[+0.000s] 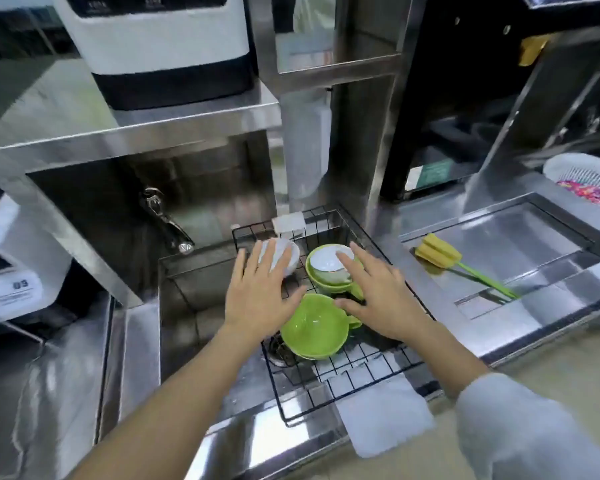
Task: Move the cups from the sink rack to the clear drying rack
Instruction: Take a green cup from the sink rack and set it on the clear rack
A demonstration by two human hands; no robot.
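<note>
A black wire sink rack point(347, 379) sits over the steel sink. In it lie a white cup point(284, 252) at the back left, a small white cup point(326, 259) nested in stacked green cups point(329, 284) at the back right, and a large green cup point(314, 329) in front. My left hand point(260, 292) hovers with fingers spread over the white cup at the back left, fingertips on or just above it. My right hand point(378, 292) is spread above the green stack, the index finger reaching the nested white cup. Neither hand holds anything. No clear drying rack is in view.
A faucet point(167, 220) hangs left of the rack above the sink basin point(201, 299). A yellow sponge brush with a green handle point(444, 258) lies on the steel drainboard to the right. A white basket point(589, 181) stands at the far right. A white cloth point(381, 417) drapes the front edge.
</note>
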